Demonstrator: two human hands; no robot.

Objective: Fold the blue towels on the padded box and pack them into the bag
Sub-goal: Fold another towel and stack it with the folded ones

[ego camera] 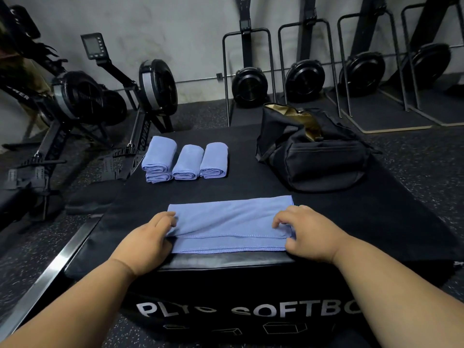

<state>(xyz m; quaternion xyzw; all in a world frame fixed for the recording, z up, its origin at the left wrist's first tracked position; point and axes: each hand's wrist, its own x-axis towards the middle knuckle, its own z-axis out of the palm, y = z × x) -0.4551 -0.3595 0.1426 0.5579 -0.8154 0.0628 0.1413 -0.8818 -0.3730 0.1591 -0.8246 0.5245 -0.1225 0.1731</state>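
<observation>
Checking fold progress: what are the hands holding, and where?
Both grip the flat blue towel: left hand at its left end, right hand at its right end.

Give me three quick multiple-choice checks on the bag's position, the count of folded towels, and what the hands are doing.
1. Where does the black duffel bag sit?
A. On the floor
B. Far right of the padded box top
C. Under the towels

2. How many folded blue towels are at the far left?
A. Two
B. Four
C. Six

3. What state is the near towel in?
A. Packed away
B. Rolled tight
C. Partly folded, held at both ends

Answers:
1 B, it rests on the box top, unzipped.
2 B, three in a row, one beneath the leftmost.
3 C, left hand and right hand pinch its ends.
</observation>
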